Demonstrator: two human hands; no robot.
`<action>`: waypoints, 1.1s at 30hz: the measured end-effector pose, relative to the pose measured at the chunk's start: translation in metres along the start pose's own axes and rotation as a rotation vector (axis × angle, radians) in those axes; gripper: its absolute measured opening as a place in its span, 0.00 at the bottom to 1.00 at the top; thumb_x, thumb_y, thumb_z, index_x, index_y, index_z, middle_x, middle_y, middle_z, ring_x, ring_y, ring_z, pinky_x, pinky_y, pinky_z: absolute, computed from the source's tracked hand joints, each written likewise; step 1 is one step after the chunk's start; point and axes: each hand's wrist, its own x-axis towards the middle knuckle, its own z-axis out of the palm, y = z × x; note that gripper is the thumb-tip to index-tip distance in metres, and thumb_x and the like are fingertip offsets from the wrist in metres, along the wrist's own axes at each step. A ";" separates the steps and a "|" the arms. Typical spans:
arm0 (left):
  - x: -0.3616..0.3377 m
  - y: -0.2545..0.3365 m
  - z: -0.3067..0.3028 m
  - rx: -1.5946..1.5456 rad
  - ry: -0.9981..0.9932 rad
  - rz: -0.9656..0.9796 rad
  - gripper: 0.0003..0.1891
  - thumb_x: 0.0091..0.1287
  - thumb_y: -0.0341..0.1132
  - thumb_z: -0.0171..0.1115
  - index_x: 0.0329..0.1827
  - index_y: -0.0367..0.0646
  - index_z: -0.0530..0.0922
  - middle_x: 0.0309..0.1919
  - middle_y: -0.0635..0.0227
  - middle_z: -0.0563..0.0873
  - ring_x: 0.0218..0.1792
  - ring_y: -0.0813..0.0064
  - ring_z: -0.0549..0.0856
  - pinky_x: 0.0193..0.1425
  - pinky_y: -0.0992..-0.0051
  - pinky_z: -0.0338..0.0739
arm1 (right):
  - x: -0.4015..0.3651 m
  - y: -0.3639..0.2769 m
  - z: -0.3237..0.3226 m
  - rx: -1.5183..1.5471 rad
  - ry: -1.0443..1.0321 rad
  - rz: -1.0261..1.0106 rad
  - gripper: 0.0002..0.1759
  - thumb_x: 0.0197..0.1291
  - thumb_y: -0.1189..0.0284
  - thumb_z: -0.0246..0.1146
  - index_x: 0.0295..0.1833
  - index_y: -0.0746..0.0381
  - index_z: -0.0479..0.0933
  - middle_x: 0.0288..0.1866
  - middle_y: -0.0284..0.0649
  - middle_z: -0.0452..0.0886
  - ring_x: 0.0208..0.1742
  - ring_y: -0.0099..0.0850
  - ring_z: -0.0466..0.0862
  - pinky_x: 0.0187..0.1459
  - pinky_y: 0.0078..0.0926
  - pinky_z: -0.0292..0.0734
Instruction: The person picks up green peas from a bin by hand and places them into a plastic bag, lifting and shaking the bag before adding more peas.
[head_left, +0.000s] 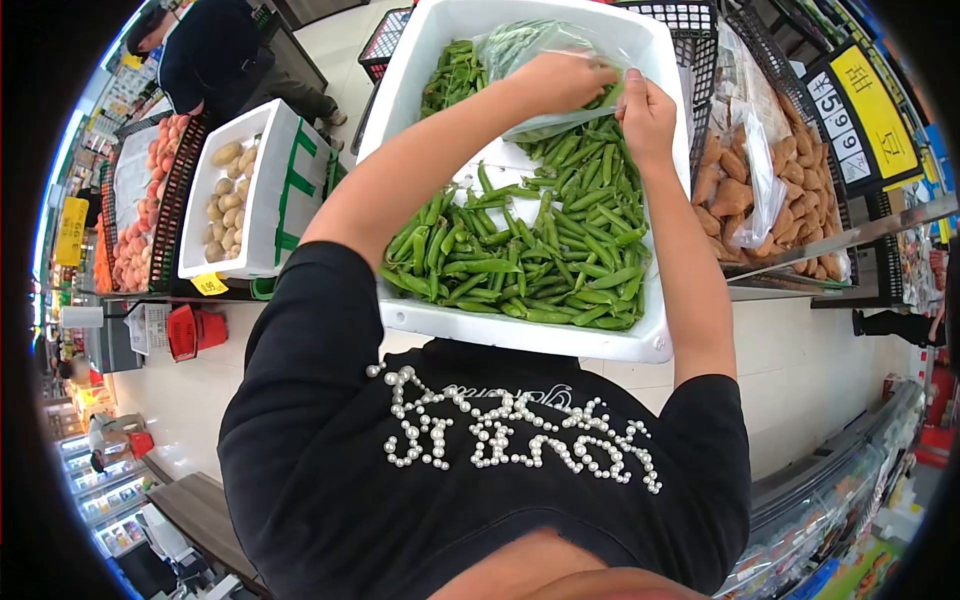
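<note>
"While two hands are at it, where is the clear bag?"

"Over the far part of the white foam box, above the pea pods. The right hand pinches its edge, thumb against fingers. The left hand is half curled at its mouth; what it grips, I can't tell."

"How far filled?"

"It's spread and untied; whether pods are inside is unclear. Many lie loose in the box."

"Numbers?"

"One bag, one pod box, two hands; pods too heaped to count."
</note>
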 end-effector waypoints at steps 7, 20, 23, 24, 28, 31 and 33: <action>-0.100 0.052 -0.033 -0.421 -0.519 -0.107 0.14 0.60 0.39 0.68 0.43 0.40 0.81 0.35 0.57 0.85 0.35 0.55 0.86 0.42 0.60 0.82 | 0.005 0.002 -0.002 0.042 0.015 0.014 0.26 0.75 0.59 0.53 0.22 0.62 0.70 0.17 0.31 0.70 0.18 0.18 0.67 0.21 0.17 0.61; -0.136 0.039 0.021 -0.125 -1.065 -0.395 0.27 0.59 0.43 0.70 0.58 0.39 0.74 0.48 0.50 0.84 0.50 0.53 0.85 0.53 0.58 0.81 | 0.003 0.003 0.000 0.023 0.033 0.020 0.27 0.74 0.58 0.54 0.21 0.61 0.69 0.17 0.31 0.70 0.16 0.18 0.67 0.20 0.17 0.60; -0.142 0.033 0.028 -0.030 -1.029 -0.311 0.20 0.61 0.41 0.68 0.52 0.38 0.78 0.43 0.51 0.86 0.48 0.54 0.86 0.52 0.59 0.81 | 0.003 0.004 0.000 0.023 0.021 0.019 0.27 0.74 0.58 0.54 0.21 0.61 0.69 0.17 0.31 0.70 0.16 0.18 0.67 0.20 0.17 0.60; -0.142 0.032 0.026 -0.058 -1.023 -0.330 0.19 0.62 0.41 0.67 0.51 0.38 0.79 0.43 0.51 0.87 0.48 0.54 0.86 0.51 0.60 0.81 | 0.003 0.004 0.000 0.025 0.020 0.022 0.27 0.74 0.58 0.54 0.21 0.61 0.69 0.17 0.31 0.70 0.16 0.18 0.67 0.20 0.17 0.60; -0.137 0.026 0.012 -0.188 -0.943 -0.407 0.20 0.62 0.40 0.67 0.52 0.35 0.79 0.44 0.51 0.86 0.46 0.55 0.87 0.49 0.60 0.82 | 0.002 0.003 0.000 0.033 0.017 0.034 0.27 0.74 0.58 0.54 0.21 0.61 0.69 0.17 0.32 0.70 0.17 0.18 0.67 0.20 0.17 0.61; -0.127 0.021 -0.007 -0.459 -0.839 -0.584 0.19 0.65 0.41 0.66 0.51 0.36 0.79 0.42 0.53 0.85 0.41 0.60 0.86 0.47 0.63 0.84 | 0.002 0.002 0.000 0.042 0.017 0.037 0.27 0.74 0.58 0.54 0.21 0.62 0.70 0.17 0.32 0.70 0.17 0.18 0.67 0.20 0.17 0.61; -0.127 0.020 -0.015 -0.833 -0.689 -0.782 0.18 0.69 0.44 0.64 0.51 0.37 0.77 0.40 0.60 0.82 0.36 0.70 0.83 0.42 0.68 0.87 | 0.002 0.003 0.000 0.035 0.015 0.025 0.27 0.74 0.58 0.54 0.21 0.62 0.70 0.17 0.32 0.70 0.17 0.18 0.67 0.20 0.17 0.61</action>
